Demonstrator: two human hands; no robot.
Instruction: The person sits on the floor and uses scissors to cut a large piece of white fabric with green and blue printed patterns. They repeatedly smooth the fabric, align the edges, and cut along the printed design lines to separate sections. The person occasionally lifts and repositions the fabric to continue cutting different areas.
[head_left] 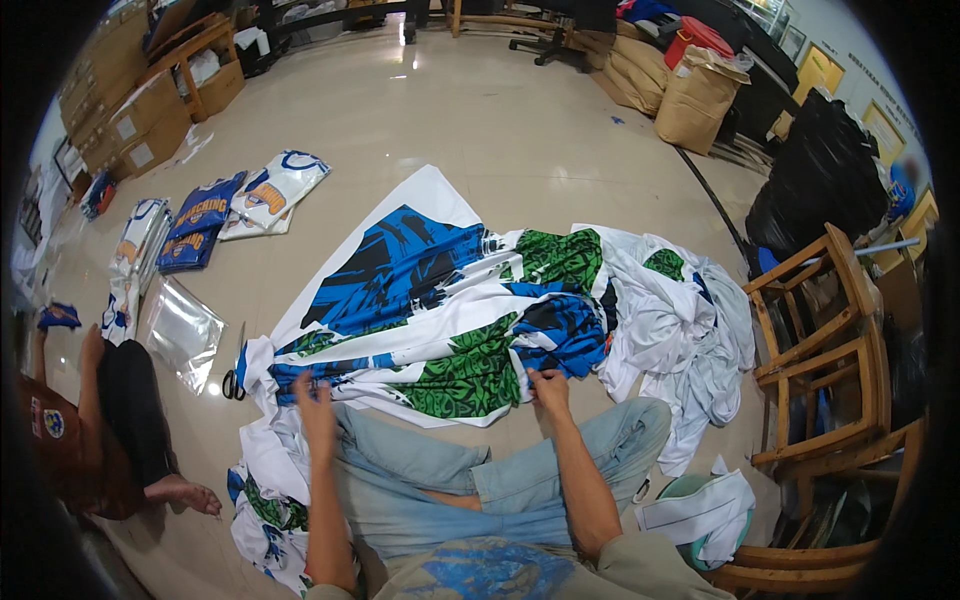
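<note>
A wide sheet of printed fabric [400,270], white with blue, black and green patterns, lies spread and rumpled on the floor before my crossed legs. My right hand [548,388] pinches its near edge, beside a blue-and-black printed part. My left hand [316,405] is over the near left part of the fabric, slightly blurred, its fingers apart and no held thing visible. Black-handled scissors [233,384] rest on the floor just left of the cloth. More printed cloth [270,510] is bunched by my left leg, and a white heap of fabric [680,330] adjoins the sheet on the right.
Folded shirts in clear bags [203,220] and a clear plastic sleeve [187,330] lie at left, near another seated person [75,440]. Wooden chairs [820,350], a black bag [825,180] and a green basin [690,485] with white cloth are right. Cardboard boxes [150,125] stand far left.
</note>
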